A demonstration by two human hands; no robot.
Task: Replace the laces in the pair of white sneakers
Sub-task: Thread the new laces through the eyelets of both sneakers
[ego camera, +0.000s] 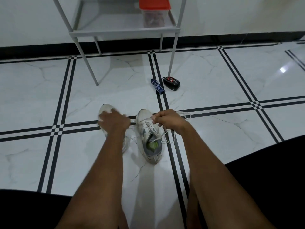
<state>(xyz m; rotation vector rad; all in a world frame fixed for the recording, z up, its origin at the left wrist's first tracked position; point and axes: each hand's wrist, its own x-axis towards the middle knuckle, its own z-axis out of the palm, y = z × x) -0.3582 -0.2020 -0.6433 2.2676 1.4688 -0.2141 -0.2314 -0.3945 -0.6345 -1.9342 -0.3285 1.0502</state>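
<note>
Two white sneakers stand side by side on the tiled floor, toes pointing away from me. My left hand (113, 120) lies over the top of the left sneaker (104, 109), fingers spread down around it, hiding most of the shoe. The right sneaker (149, 138) has grey trim and a green insole. My right hand (166, 119) pinches its white lace (166, 138) just above the upper eyelets. Loose loops of the lace trail onto the floor to the right of the shoe and behind my hand.
A dark blue spray can (157, 85) lies on the floor beyond the shoes, beside a black and red shoe-polish sponge (171, 83). A grey metal shelf rack (123, 31) holding a red-lidded container (154, 12) stands against the wall. My dark-clothed legs frame both lower corners.
</note>
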